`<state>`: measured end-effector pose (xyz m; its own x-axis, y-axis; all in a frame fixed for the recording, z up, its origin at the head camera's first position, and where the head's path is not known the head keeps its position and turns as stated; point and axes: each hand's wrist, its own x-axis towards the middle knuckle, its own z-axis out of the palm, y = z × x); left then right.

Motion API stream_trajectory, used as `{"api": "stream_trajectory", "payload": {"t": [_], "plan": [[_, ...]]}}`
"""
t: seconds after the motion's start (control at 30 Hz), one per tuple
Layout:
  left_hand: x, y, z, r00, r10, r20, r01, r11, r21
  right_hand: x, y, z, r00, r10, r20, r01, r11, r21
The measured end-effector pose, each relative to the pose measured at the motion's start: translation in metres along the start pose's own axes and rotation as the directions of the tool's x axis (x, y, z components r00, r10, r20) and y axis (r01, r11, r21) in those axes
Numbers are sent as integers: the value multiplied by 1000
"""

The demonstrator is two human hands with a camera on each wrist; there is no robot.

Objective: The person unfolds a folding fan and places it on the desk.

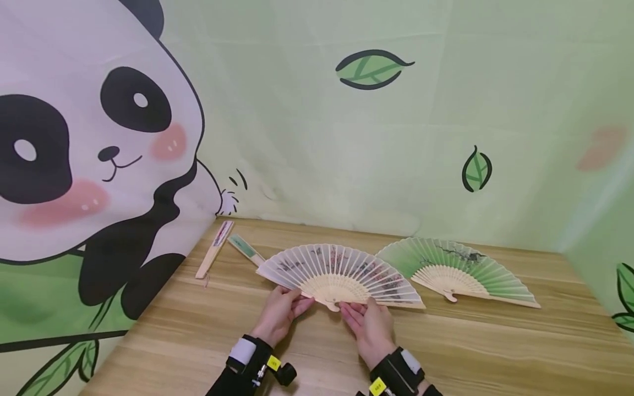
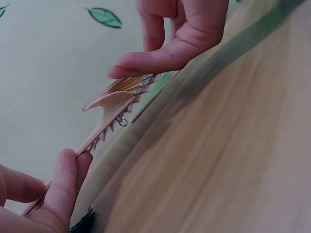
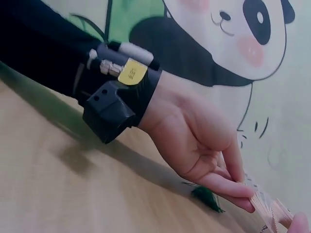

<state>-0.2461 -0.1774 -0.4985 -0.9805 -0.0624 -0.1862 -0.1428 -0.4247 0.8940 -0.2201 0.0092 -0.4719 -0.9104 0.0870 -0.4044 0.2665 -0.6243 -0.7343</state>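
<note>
Spread wide above the table is a pale lilac folding fan [image 1: 292,264] with a floral print and bare wooden ribs. Its left guard stick is pinched between the thumb and fingers of my left hand [image 1: 279,313]. On the right side, my right hand [image 1: 372,324] grips the lower guard near the pivot, thumb on top. In the left wrist view the fan [image 2: 109,104] appears nearly edge-on, with a small metal ring at its pivot. Just right of it lies an opened green folding fan [image 1: 495,275] with a dark branch print.
Two closed folding fans lie at the back left, one with a lilac print [image 1: 215,250] and one green [image 1: 245,247], partly behind the open fan. A dark green tassel [image 3: 206,198] rests on the wooden table [image 1: 495,352]. A panda-printed backdrop [image 1: 297,137] stands behind.
</note>
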Motion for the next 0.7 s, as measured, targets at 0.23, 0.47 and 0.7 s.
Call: {"api": "stream_trajectory", "payload": {"t": [0.23,0.47,0.7], "plan": [[-22,-5,5,995,-31,92,31,999,-5,-15,-10,-23,996,64,55,-65,998,16],[-36,-10,10,995,-61,84,67,996,-64,-21,-14,-34,987,120,111,-130,987,92],[-48,-18,16,984,-123,130,134,988,-79,-24,-19,-57,975,186,126,-200,974,109]]}}
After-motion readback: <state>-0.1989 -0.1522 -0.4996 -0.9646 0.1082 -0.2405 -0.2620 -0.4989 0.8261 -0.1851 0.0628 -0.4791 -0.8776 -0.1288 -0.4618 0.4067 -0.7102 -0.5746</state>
